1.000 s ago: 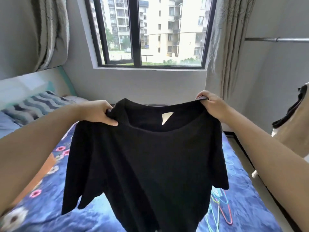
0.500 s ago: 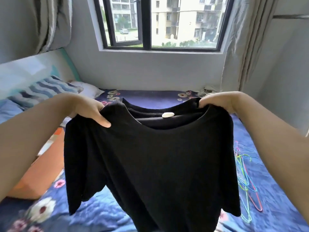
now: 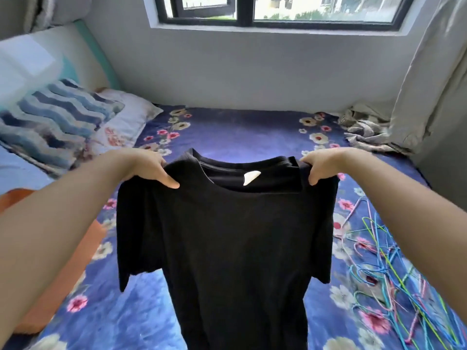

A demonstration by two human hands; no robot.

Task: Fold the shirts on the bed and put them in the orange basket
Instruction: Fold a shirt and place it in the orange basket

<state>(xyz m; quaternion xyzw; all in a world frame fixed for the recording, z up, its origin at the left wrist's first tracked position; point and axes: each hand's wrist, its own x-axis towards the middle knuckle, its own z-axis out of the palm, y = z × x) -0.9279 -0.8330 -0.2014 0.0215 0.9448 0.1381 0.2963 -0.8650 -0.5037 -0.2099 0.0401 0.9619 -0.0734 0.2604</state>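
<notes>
While both arms reach forward from the lower corners of the frame, the hands hold a black shirt [image 3: 227,236] up by its shoulders in the middle of the picture. The left hand [image 3: 146,168] grips the shoulder on the left of the frame, thumb laid across the front of the cloth and the fingers hidden behind it. The right hand [image 3: 321,165] pinches the other shoulder in the same way, thumb pointing down over the front. The shirt hangs open and flat between them, neck uppermost, with a white label [image 3: 250,177] showing inside the collar. Its short sleeves droop at either side and its lower hem runs out of the bottom of the frame, so whether it touches the bed cannot be told.

Behind and below the shirt lies the bed [image 3: 240,130], covered in a dark blue sheet printed with flowers. At the left edge of the frame, partly hidden by the left forearm, is the orange basket [image 3: 65,269]. In the upper left are a blue and white wavy-striped pillow [image 3: 55,122] and a pale flowered pillow [image 3: 123,122] just beside it. In the lower right a tangle of coloured wire hangers [image 3: 389,274] lies on the sheet. A crumpled grey cloth [image 3: 364,132] sits at the far right corner of the bed, under a pale curtain [image 3: 434,79]. A black-framed window [image 3: 245,18] runs along the top.
</notes>
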